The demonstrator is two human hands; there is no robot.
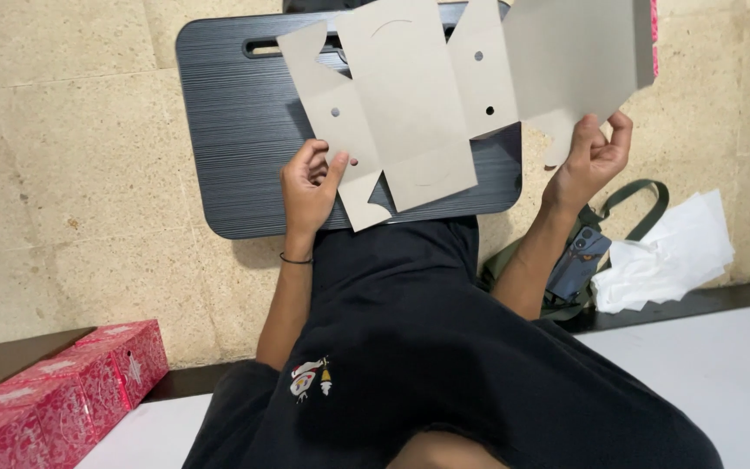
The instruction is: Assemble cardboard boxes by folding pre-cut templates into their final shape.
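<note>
Early in the folding, by the look of it: flat grey die-cut cardboard box blank [444,95] held up unfolded, panels and tabs all spread in one plane, raised over the black ribbed lap desk [245,139] and apart from it. Left hand [310,187] curled narrow, thumb and fingers pinched on a lower side flap near the notched tab. Right hand [596,156] likewise closed on the lower edge of the large right panel, fingers wrapped behind, thumb in front. Next move, probably: creasing a side panel along its score line, calling for a firm pinch on one side and a steady turn on the other. Nearby on the floor: red patterned finished boxes [54,391] at left, green strapped bag [570,260] with a blue phone [576,260], white crumpled sheets [670,252] at right.
</note>
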